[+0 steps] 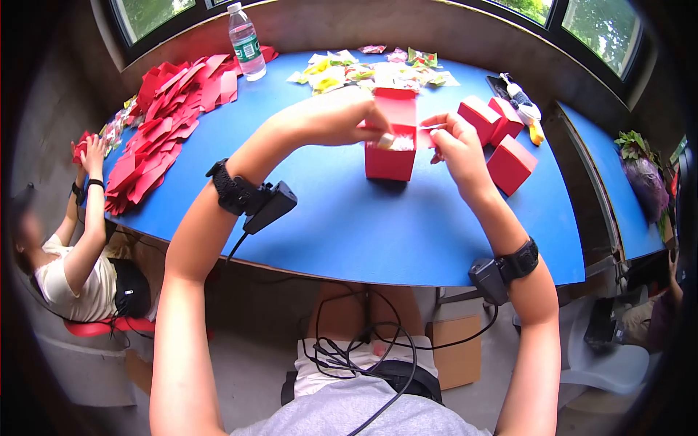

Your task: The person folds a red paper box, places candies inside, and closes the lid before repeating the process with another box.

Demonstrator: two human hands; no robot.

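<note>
An open red box (pixel 389 164) stands on the blue table with its lid raised at the back and pale contents inside. My left hand (pixel 349 116) reaches over it from the left, fingers closed on a small whitish piece (pixel 386 140) at the opening. Beside the box's right edge, my right hand (pixel 459 145) has its thumb and fingertips pinched together. Something thin and pale shows at those fingertips, too blurred to name. Closed red boxes (pixel 512 164) stand just right of my right hand.
Flat red cartons (pixel 156 145) lie heaped at the left. Small wrapped packets (pixel 342 71) are spread at the back, near a water bottle (pixel 247 45). Another person's hand (pixel 93 154) holds something red at the far left. Black cables (pixel 356 349) hang over my lap.
</note>
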